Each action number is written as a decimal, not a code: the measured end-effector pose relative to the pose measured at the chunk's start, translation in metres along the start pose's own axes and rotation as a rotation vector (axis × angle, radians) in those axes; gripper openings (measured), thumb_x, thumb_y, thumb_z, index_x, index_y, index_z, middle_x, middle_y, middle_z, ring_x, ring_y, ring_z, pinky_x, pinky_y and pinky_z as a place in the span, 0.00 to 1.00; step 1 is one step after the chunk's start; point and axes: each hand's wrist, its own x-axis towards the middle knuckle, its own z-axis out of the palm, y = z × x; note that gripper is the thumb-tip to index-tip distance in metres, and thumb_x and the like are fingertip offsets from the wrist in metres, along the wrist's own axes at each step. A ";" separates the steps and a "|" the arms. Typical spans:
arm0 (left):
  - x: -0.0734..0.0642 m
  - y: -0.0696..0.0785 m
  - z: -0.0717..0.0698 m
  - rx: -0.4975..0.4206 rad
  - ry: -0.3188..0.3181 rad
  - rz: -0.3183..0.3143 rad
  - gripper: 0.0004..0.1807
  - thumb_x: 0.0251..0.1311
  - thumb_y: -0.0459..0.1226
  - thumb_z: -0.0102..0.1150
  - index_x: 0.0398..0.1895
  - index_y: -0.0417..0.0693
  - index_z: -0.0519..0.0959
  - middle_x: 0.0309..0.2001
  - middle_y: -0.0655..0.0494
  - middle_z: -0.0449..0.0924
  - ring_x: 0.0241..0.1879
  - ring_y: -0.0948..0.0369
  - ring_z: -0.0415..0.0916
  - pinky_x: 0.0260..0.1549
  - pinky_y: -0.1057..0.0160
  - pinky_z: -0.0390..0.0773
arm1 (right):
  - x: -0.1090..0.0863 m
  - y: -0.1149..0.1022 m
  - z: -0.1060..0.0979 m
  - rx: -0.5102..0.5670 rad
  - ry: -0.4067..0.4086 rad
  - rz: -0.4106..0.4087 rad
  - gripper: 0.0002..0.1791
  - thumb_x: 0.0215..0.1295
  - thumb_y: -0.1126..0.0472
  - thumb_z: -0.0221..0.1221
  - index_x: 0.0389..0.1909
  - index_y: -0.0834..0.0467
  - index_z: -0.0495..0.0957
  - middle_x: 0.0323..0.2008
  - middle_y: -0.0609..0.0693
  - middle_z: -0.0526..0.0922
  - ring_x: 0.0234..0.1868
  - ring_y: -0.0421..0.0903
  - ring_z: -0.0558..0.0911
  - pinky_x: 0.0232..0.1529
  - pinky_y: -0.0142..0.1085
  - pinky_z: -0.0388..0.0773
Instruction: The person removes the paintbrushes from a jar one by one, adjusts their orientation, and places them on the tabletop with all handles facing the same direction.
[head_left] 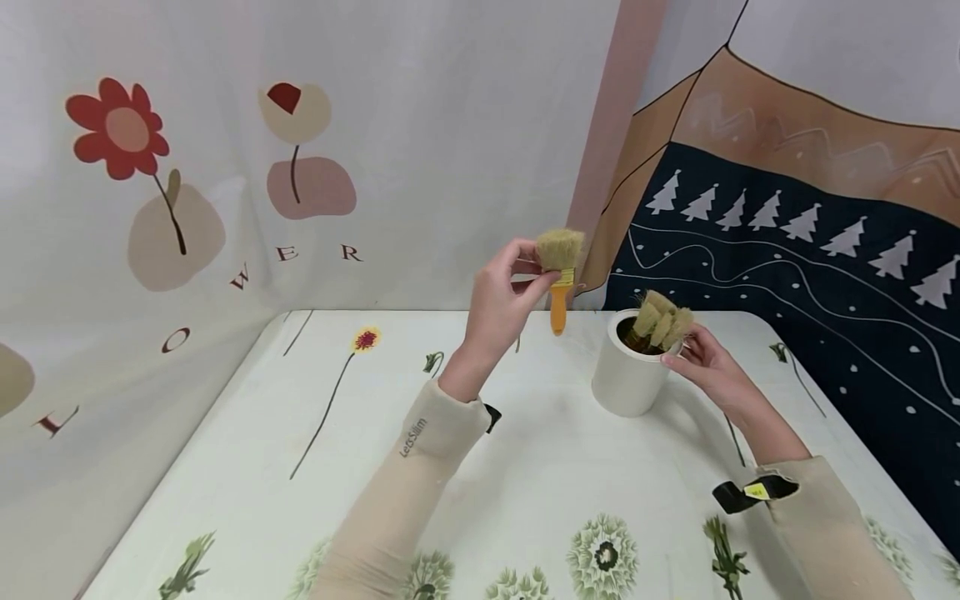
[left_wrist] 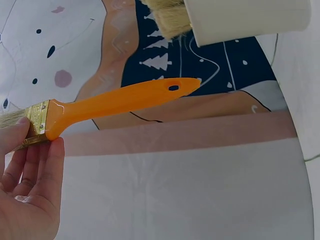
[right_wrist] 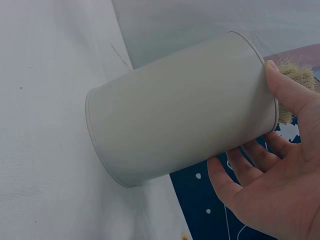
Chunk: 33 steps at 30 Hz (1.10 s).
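My left hand (head_left: pixel 504 287) pinches a paintbrush (head_left: pixel 558 310) by its gold metal band, bristles up and orange handle hanging down, in the air left of a white pot (head_left: pixel 628 385). In the left wrist view the thumb and fingers (left_wrist: pixel 42 170) grip that band, and the orange handle (left_wrist: pixel 120 102) points toward the pot. Several pale brush heads (head_left: pixel 660 321) stick out of the pot's mouth. My right hand (head_left: pixel 708 371) holds the pot at its rim on the right. The right wrist view shows the thumb at the rim and the fingers along the pot's side (right_wrist: pixel 180 115).
The pot stands toward the back right of a white table covered with a flower-print cloth (head_left: pixel 540 467). Behind it hang a pale printed curtain (head_left: pixel 450 150) and, on the right, a dark cloth with white trees (head_left: pixel 750 258).
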 end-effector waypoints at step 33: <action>-0.014 -0.043 -0.026 0.064 0.032 -0.093 0.14 0.61 0.33 0.68 0.47 0.39 0.77 0.45 0.45 0.83 0.45 0.52 0.85 0.45 0.60 0.87 | 0.000 0.001 0.001 -0.002 0.002 0.011 0.45 0.72 0.48 0.57 0.80 0.45 0.40 0.81 0.56 0.39 0.81 0.60 0.44 0.77 0.56 0.50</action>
